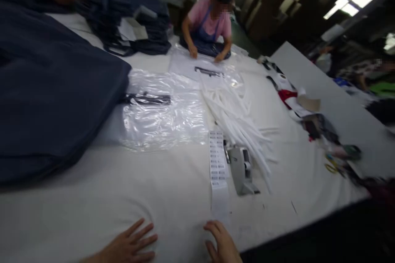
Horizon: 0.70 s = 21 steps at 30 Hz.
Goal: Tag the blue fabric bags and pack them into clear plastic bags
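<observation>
My left hand [131, 242] lies with its fingers spread on the white cloth [163, 189] covering the table, holding nothing. To its right is my right hand [222, 243], fingers a little bent and apart, also with nothing in it. Its fingertips are close to the lower end of a strip of printed labels [217, 160]. A grey device [242, 168], perhaps a tape dispenser or labeller, stands beside the strip. Farther off lies a clear plastic bag [163, 125] with a dark strip on it. A large dark blue fabric piece [55, 94] spreads over the left side.
White strips [234, 119] run past the grey device. A co-worker [210, 20] handles dark fabric and plastic at the far side. Folded dark garments [129, 12] are stacked at back left. Yellow-handled scissors [331, 165] and scraps lie along the right edge.
</observation>
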Available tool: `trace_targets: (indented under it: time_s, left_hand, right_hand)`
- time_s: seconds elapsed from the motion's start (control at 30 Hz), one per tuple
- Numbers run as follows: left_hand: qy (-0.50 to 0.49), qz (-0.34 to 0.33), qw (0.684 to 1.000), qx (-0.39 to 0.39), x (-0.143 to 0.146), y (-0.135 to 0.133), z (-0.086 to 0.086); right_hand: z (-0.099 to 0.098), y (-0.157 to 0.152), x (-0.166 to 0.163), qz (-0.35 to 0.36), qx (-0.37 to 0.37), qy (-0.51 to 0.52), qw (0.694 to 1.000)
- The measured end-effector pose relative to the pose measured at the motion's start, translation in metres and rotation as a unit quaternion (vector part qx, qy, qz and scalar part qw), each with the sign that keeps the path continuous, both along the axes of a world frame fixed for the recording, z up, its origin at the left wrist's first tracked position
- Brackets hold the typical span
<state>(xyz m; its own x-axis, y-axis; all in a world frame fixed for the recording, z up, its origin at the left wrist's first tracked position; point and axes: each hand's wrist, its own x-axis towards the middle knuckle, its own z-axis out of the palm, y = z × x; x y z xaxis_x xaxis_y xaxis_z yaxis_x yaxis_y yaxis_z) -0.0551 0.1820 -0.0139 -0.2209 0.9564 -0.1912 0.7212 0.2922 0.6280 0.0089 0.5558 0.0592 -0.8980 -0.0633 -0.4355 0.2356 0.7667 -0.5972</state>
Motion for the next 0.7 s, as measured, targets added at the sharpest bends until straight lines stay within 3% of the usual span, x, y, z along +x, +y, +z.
trace_targets:
  time_s: [0.1,0.2,0.3,0.4,0.53,0.7]
  left_hand:
    - [0.048,-0.001,0.999,0.011,0.005,0.0,-0.029]
    - [0.142,0.025,0.986,0.089,0.013,0.002,-0.049]
    - [0.198,0.026,0.972,0.126,0.015,0.006,-0.052]
    - [0.201,0.021,0.972,0.118,0.014,0.009,-0.049]
    - [0.191,0.017,0.978,0.081,0.016,0.009,-0.048]
    - [0.234,-0.001,0.97,0.068,0.022,0.006,-0.046]
  right_hand:
    - [-0.014,-0.005,0.032,-0.093,0.075,-0.052,0.992]
    - [-0.03,0.001,0.074,-0.263,0.107,-0.114,0.952]
    - [-0.047,0.002,0.125,-0.387,0.111,-0.153,0.903]
    - [-0.067,-0.016,0.167,-0.471,0.094,-0.168,0.861]
    - [-0.082,-0.051,0.188,-0.527,0.057,-0.123,0.839]
    - [-0.062,-0.049,0.16,-0.477,0.043,0.01,0.878]
